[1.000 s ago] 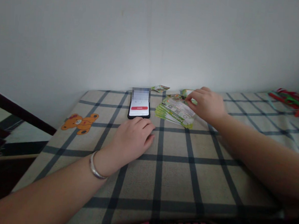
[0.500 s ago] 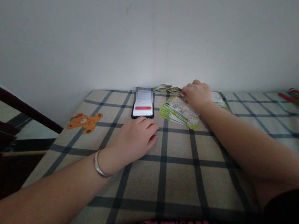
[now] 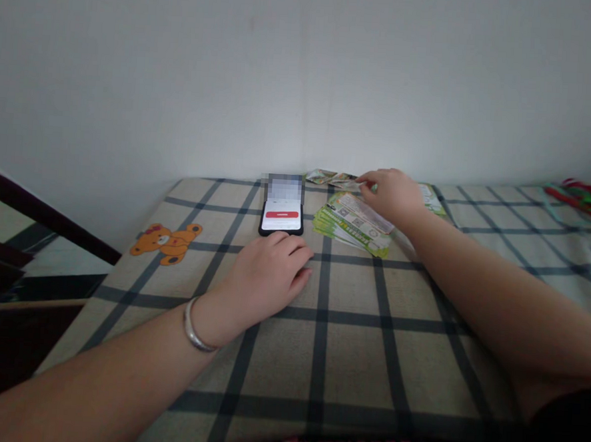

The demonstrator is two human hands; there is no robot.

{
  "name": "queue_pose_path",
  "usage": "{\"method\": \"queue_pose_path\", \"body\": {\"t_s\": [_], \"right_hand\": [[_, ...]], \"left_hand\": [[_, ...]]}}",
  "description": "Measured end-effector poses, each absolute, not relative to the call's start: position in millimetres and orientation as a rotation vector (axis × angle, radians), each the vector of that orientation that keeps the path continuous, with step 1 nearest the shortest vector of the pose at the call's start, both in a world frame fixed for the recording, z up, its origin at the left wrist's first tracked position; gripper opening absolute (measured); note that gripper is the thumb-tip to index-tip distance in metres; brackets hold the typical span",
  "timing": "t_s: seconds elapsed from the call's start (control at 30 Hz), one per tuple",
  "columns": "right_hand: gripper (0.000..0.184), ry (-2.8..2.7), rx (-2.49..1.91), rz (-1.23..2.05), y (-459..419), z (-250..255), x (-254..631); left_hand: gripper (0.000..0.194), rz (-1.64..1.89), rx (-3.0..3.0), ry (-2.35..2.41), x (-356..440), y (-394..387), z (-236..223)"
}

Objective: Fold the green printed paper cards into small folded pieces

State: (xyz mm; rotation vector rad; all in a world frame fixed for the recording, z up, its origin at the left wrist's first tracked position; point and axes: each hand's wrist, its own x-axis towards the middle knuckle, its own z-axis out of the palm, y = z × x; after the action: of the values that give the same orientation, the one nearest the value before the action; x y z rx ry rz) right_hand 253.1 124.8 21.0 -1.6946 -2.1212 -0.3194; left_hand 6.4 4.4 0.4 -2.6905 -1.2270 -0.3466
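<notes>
Head view. Printed leaflets (image 3: 354, 222): in a fan on the checked cloth (image 3: 277, 360), right of centre in the frame. Judge as light, thin and flexible; probably smooth-faced, prone to sliding over one another and to creasing. Lift singly by the staggered green edges at the lower left of the fan; lift together by pinching across the overlap.

Small folded pieces (image 3: 344, 180): at upper centre, near the wall (image 3: 304, 81). Treat as springy at the folds and easily crushed; pinch lightly at a pointed end, without pressing on the raised middle.

Right hand (image 3: 394, 194): above and right of the fan, with thumb and forefinger close together at the nearer folded piece. Cannot tell: firm pinch or mere contact. Further leaflets (image 3: 432, 198) behind, partly hidden.

Left hand (image 3: 269, 273): palm down at centre, fingers loosely bent, with nothing visibly held; fingertips at the lower edge of the phone (image 3: 281, 222). Rate as rigid, flat, glass-faced; grasp by the long sides.

Other materials: woven-looking cloth with dark bands; polished metal bangle (image 3: 195, 325); flat orange bear figure (image 3: 168, 242) at left; matt, pale wall.
</notes>
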Motion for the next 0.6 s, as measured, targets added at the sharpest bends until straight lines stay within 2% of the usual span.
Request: {"method": "queue_pose_path", "body": {"t_s": [0.17, 0.33, 0.6], "right_hand": [[0.030, -2.265, -1.601, -0.064, 89, 23, 254], [0.035, -2.492, -1.416, -0.046, 61, 14, 261], [0.047, -2.593, -1.441, -0.197, 40, 5, 274]], "left_hand": [[0.022, -0.334, -2.702, -1.229, 7, 4, 1], [0.023, -0.339, -2.699, -1.227, 6, 3, 0], [0.023, -0.309, -2.693, -1.249, 6, 3, -1]]}}
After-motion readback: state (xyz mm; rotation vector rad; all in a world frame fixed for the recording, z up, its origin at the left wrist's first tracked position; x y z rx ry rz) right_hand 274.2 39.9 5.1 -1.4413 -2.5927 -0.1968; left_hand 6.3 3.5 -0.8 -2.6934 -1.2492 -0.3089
